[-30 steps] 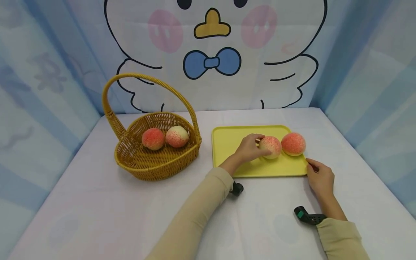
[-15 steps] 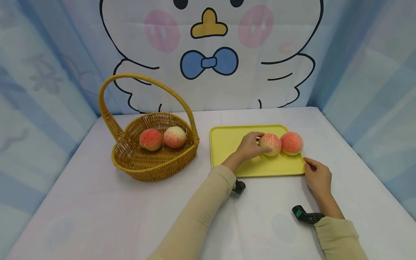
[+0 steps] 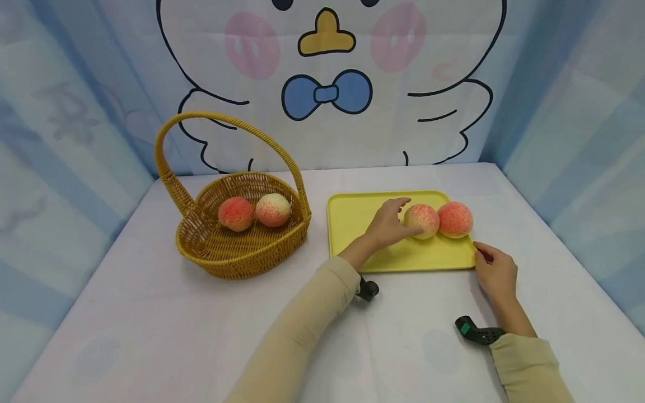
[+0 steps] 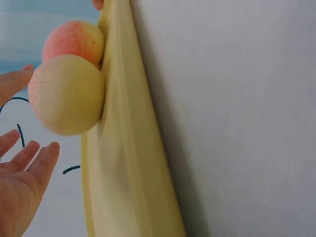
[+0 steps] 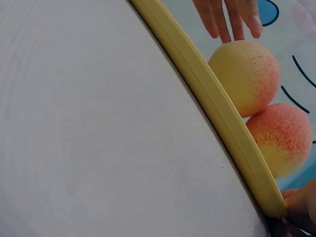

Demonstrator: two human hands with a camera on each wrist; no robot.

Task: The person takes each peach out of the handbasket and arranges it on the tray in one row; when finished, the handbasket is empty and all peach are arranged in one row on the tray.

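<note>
Two peaches lie side by side on the yellow tray (image 3: 353, 224): a pale, pink-speckled peach (image 3: 422, 221) and, to its right, a redder peach (image 3: 456, 219). My left hand (image 3: 387, 225) is just left of the pale peach, thumb and fingers spread around its near side. In the left wrist view, gaps show between those fingertips (image 4: 51, 148) and the fruit. My right hand (image 3: 496, 272) pinches the tray's front right corner; the right wrist view catches its fingers (image 5: 302, 205) at that corner.
Left of the tray stands a brown wicker basket (image 3: 242, 263) with a tall arched handle. Inside it are a red peach (image 3: 236, 214) and a paler peach (image 3: 273, 210). A cartoon-printed curtain (image 3: 327, 140) hangs behind the white-covered table (image 3: 201, 330).
The pale peach has shifted slightly back on the tray, beside the redder one. My left hand has released it and spread its fingers. My right hand stays at the tray corner.
</note>
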